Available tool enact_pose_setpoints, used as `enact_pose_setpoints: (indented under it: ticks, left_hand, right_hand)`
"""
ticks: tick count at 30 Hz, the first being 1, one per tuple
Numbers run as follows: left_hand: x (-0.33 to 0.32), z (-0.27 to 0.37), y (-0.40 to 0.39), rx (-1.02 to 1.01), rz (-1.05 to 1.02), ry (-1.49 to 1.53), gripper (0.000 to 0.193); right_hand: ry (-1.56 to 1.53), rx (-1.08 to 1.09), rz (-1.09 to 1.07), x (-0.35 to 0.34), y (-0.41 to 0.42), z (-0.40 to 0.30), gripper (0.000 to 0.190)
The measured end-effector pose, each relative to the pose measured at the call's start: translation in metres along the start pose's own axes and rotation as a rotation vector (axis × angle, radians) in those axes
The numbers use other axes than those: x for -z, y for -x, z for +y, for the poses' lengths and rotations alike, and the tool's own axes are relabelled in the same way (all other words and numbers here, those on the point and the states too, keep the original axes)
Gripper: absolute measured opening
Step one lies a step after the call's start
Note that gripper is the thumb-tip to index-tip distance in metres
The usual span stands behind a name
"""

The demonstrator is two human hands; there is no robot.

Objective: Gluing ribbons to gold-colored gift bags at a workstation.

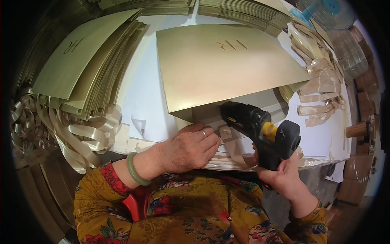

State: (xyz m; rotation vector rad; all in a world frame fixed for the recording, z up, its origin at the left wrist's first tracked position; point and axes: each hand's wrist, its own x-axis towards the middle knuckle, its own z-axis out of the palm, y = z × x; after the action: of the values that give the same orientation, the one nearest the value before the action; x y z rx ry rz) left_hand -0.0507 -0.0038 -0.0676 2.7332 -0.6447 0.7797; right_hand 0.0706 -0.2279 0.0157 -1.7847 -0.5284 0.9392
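A gold paper bag with stamped lettering lies before me, its mouth turned towards my body and partly raised. At the mouth's lower left edge, my left hand has its fingers curled against the paper; the fingertips are hidden. My right hand grips the handle of a black and yellow hot-glue gun, whose nose reaches into the mouth under the upper panel. The nozzle tip is not visible. Between my hands, a pale tab shows at the opening, and a beige satin ribbon hangs down near it.
More gold bags are stacked at the left beside loose ribbon loops. Bundled ribbons lie along the right. Flat stacks line the back. White paper covers part of the table. A clear plastic bottle stands far right.
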Motion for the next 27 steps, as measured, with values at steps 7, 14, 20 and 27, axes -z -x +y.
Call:
enact_pose_setpoints:
  ticks: [7,14,20,27]
  left_hand:
    - [0.003,0.0,0.0,0.015,-0.026,0.023,0.03]
    - [0.0,-0.001,-0.004,0.022,-0.016,0.058,0.032]
    - [0.002,0.002,-0.006,0.03,-0.013,0.029,0.035]
    - [0.0,0.002,-0.004,0.031,0.018,0.031,0.039]
  right_hand:
    - [0.256,-0.007,0.223,0.026,0.009,0.018,0.031]
    - [0.202,0.006,0.295,0.043,0.008,0.028,0.029]
    - [-0.031,0.171,0.251,0.044,0.011,0.019,0.035]
    - [-0.251,-0.02,0.118,0.038,0.019,0.003,0.034]
